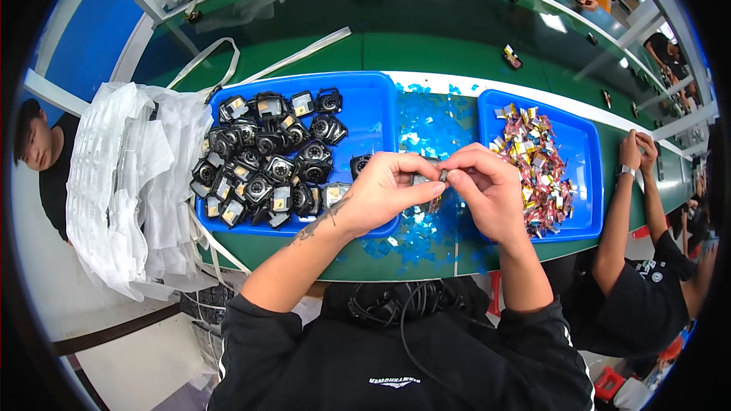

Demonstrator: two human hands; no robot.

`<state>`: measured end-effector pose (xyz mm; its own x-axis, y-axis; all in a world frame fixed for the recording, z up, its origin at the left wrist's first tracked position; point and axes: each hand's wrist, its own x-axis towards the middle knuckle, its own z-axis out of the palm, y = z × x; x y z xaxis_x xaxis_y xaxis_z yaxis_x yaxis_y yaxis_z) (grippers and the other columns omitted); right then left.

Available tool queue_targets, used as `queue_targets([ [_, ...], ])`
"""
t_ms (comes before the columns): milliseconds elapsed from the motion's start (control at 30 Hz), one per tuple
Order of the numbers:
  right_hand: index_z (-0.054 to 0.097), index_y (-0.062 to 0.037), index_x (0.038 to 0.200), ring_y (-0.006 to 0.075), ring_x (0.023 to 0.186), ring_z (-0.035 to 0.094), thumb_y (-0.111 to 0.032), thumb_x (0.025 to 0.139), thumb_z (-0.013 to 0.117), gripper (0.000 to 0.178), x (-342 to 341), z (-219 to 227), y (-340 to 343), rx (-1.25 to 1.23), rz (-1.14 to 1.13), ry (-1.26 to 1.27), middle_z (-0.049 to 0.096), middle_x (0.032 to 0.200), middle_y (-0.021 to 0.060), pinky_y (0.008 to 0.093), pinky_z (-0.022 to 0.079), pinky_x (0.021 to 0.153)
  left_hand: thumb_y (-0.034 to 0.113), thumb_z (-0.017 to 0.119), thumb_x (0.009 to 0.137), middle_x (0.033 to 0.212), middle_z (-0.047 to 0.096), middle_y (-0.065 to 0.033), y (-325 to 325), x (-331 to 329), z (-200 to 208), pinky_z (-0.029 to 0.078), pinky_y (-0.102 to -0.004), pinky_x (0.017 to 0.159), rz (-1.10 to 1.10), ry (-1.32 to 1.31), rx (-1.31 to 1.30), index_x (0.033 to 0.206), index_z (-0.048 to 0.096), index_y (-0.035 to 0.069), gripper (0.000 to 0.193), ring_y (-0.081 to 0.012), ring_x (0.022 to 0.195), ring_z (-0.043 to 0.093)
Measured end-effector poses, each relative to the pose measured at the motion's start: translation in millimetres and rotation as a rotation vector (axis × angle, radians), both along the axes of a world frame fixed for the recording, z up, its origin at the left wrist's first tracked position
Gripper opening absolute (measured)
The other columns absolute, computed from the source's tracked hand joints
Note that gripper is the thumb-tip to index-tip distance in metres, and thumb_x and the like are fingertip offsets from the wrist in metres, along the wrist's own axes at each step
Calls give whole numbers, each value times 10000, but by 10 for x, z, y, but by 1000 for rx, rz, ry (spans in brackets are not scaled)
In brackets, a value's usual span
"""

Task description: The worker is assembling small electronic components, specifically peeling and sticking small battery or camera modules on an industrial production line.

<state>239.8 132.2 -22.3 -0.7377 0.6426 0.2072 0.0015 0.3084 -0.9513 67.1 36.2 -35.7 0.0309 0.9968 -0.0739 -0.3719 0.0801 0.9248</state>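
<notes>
My left hand (392,190) and my right hand (491,194) meet over the table between two blue trays. Thumb and fingertips of both are pinched on a small electronic part (443,176), mostly covered by the fingers. Left of them, a blue tray (384,125) holds several black plastic housings (280,169) with round dials and pale labels. One black housing (360,164) lies apart in that tray, beside my left hand. Near my right hand, a second blue tray (588,175) carries a heap of small pink, yellow and silver parts (539,171).
Blue film scraps (422,125) litter the green table (343,257) under my hands. White packing sheets (114,190) are stacked at the left. Beyond a white rail runs a green belt (426,42) with scattered parts. Co-workers' hands (638,151) show at the right and far side.
</notes>
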Motion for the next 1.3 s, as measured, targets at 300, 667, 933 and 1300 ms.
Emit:
queue_targets([
  [300,621,28,1000,112,781,622,0,900,640,106,9,111,-165,-181,-217,29,645,908,71,238,516,661,-85,478,918,1188,572,-113,4,68,12,487,-293,935,250,21,140,1358,383,31,465,-142,1049,591],
  [667,682,-10,885,171,670,669,12,785,723,110,-246,290,-248,262,-354,-162,699,818,94,284,488,557,-76,496,923,1239,577,-120,-36,110,23,459,-267,962,201,73,169,1370,438,-18,455,-138,1158,559],
  [933,681,-1,862,188,651,640,27,773,721,102,-245,266,-228,376,-319,-98,675,769,93,294,503,605,-82,509,926,1297,557,-170,-47,91,69,472,-311,996,171,85,144,1368,429,-61,449,-192,1173,572],
  [1300,583,-36,780,144,623,514,-32,744,756,176,-215,265,-209,419,-371,-227,590,719,49,284,412,575,-93,508,925,1320,546,-186,-70,104,48,471,-330,1006,147,93,177,1377,421,-61,462,-214,1193,565],
])
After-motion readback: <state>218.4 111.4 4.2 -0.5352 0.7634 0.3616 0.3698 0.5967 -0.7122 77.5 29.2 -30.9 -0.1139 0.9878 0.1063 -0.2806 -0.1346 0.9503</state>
